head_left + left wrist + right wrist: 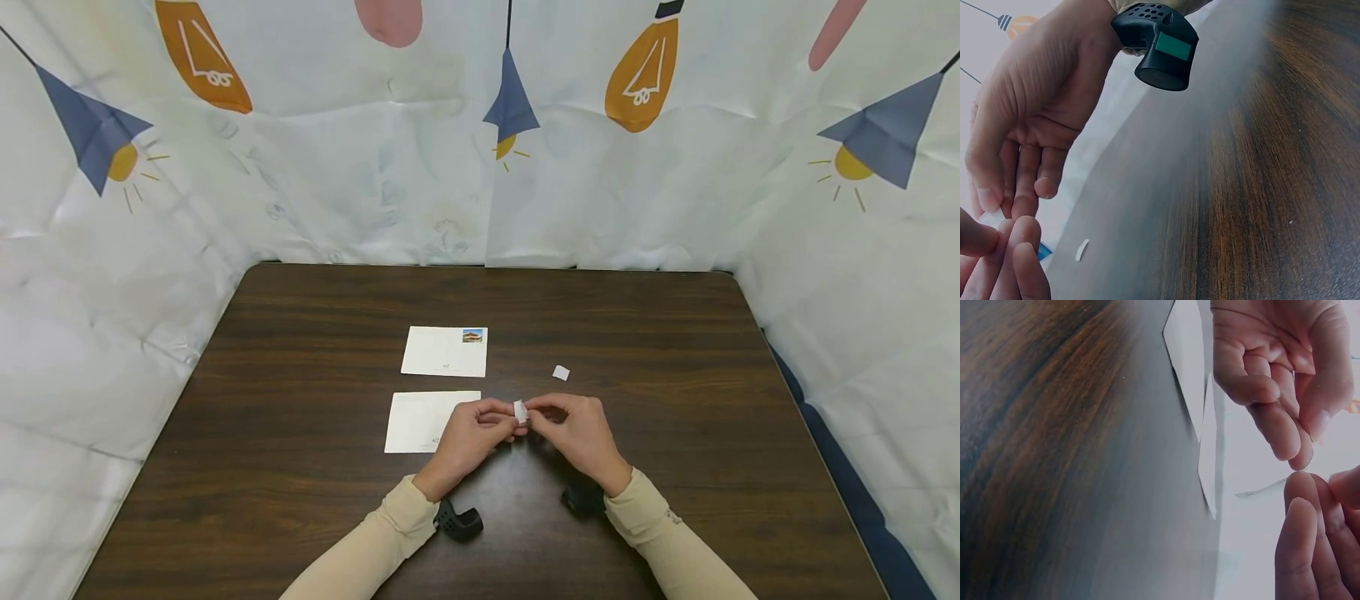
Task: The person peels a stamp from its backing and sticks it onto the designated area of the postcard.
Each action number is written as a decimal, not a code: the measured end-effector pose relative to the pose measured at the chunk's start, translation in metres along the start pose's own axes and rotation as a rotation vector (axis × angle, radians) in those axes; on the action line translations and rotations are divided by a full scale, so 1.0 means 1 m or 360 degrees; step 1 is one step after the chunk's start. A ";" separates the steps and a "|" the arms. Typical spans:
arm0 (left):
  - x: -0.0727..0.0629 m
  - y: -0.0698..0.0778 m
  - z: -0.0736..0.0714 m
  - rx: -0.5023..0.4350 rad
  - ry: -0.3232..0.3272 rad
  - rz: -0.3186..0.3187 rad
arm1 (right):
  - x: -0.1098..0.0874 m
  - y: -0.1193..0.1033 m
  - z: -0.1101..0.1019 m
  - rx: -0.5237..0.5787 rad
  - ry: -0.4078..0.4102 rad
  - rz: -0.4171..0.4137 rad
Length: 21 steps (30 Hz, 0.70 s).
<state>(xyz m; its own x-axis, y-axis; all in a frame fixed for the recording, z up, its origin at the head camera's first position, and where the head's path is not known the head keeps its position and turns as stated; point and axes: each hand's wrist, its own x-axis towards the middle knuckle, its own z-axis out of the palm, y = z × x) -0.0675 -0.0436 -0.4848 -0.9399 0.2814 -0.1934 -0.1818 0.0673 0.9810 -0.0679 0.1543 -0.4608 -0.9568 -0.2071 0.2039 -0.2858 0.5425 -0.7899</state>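
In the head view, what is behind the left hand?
Part of the nearer white card and the table. The left hand covers the card's lower right corner; anything there is hidden.

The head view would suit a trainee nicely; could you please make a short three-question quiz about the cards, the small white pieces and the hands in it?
1. Multiple choice: Which corner of the farther card carries the stamp, as seen in the head view? (a) upper left (b) upper right (c) lower left
2. True or false: In the head view, the loose white scrap lies to the right of both the farther card and the nearer card.
3. Short answer: What do the left hand and the right hand pinch between them?

Key: 1. b; 2. true; 3. a small white slip.
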 end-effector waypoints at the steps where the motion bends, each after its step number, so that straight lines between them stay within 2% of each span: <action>1: 0.000 0.000 0.000 0.0000 0.0003 -0.0001 | 0.000 0.000 -0.001 0.0012 0.0003 0.0010; 17: -0.002 -0.001 -0.002 -0.0046 0.0034 0.0020 | 0.003 0.005 -0.008 0.0345 0.0020 0.0211; 21: -0.002 -0.002 -0.002 -0.0068 0.0051 -0.0002 | 0.003 0.006 -0.010 0.0407 0.0051 0.0244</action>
<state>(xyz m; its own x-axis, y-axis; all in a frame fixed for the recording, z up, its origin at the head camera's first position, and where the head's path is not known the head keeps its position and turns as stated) -0.0659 -0.0463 -0.4860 -0.9483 0.2507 -0.1948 -0.1945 0.0262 0.9805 -0.0733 0.1649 -0.4591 -0.9901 -0.1106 0.0862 -0.1193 0.3417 -0.9322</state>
